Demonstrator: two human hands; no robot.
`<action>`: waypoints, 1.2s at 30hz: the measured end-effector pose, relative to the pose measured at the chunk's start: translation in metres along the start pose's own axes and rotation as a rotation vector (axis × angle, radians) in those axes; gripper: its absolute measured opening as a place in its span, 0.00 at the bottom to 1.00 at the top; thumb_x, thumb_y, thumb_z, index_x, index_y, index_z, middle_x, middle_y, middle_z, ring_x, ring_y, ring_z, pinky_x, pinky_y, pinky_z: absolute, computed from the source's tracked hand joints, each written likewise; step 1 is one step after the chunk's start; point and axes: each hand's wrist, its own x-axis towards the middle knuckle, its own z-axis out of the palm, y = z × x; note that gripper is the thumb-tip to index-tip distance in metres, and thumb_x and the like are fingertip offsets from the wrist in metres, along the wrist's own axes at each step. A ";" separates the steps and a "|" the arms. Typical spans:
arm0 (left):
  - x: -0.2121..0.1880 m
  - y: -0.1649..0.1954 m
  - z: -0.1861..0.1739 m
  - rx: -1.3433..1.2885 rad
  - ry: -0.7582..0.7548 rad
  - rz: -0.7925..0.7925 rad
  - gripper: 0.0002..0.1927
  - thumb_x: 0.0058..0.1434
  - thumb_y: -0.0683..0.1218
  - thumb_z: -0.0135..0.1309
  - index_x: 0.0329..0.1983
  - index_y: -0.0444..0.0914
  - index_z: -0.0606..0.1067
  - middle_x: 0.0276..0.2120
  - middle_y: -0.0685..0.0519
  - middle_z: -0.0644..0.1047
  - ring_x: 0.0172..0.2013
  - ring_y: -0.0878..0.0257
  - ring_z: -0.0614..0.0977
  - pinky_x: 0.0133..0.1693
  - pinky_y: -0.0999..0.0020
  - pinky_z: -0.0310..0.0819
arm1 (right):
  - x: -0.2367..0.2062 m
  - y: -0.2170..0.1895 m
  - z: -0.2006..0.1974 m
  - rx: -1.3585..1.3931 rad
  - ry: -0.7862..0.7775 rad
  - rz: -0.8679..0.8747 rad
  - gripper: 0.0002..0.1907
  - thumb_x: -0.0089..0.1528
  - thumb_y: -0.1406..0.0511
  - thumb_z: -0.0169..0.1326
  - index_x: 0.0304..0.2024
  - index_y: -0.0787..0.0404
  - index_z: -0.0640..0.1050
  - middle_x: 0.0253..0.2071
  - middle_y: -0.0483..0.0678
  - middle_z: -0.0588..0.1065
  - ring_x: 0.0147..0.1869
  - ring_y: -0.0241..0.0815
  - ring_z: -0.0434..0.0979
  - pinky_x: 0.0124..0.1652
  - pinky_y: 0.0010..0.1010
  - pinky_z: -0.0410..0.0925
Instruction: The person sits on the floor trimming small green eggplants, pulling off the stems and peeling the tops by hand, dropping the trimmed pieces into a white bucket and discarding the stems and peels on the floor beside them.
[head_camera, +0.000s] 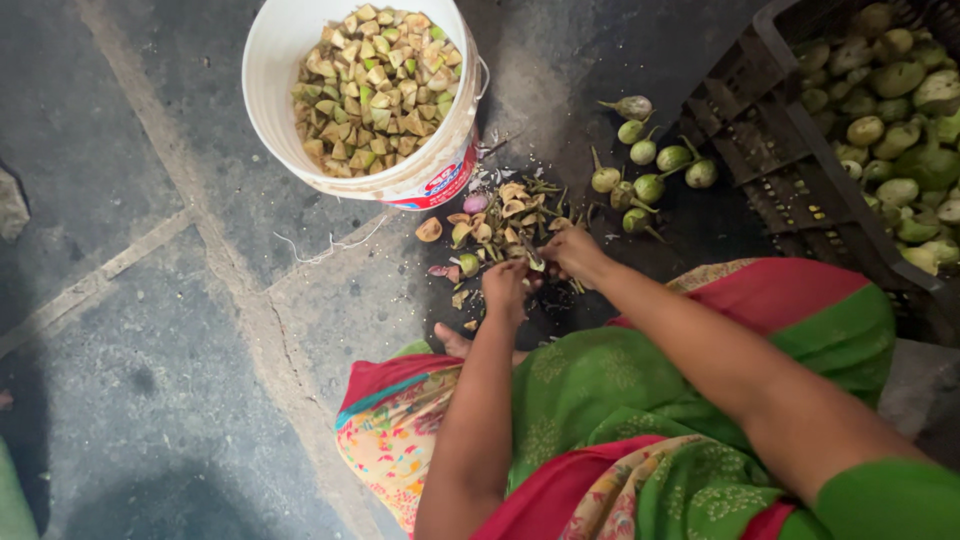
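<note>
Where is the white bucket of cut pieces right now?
In the head view the white bucket stands on the stone floor at upper left, just beyond the pile of scraps before the hands.

Small green brinjal (533, 262), partly hidden, pinched between left hand (505, 285) and right hand (572, 250) low over the stone floor (150, 300), just beside a scatter of cut stems and tan scraps (495, 225) near the middle.
</note>
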 end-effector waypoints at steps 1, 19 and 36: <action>0.000 0.001 0.000 0.020 0.009 -0.042 0.14 0.68 0.44 0.58 0.44 0.26 0.78 0.27 0.48 0.77 0.20 0.61 0.74 0.24 0.68 0.74 | 0.001 0.000 0.002 -0.012 0.004 0.008 0.13 0.65 0.65 0.58 0.30 0.70 0.82 0.21 0.49 0.74 0.20 0.38 0.71 0.20 0.29 0.63; -0.047 0.020 -0.007 0.127 -0.346 0.209 0.17 0.66 0.39 0.53 0.57 0.29 0.75 0.39 0.50 0.83 0.36 0.64 0.87 0.39 0.70 0.86 | -0.049 -0.035 -0.029 0.157 -0.273 -0.279 0.23 0.55 0.72 0.61 0.54 0.65 0.76 0.40 0.45 0.79 0.37 0.36 0.82 0.37 0.27 0.78; -0.037 0.031 -0.009 0.036 -0.164 0.370 0.15 0.63 0.36 0.59 0.53 0.28 0.79 0.39 0.49 0.82 0.35 0.65 0.84 0.39 0.73 0.81 | -0.033 -0.032 -0.027 -0.029 -0.079 -0.377 0.11 0.57 0.72 0.62 0.43 0.68 0.84 0.35 0.49 0.84 0.36 0.34 0.83 0.40 0.25 0.74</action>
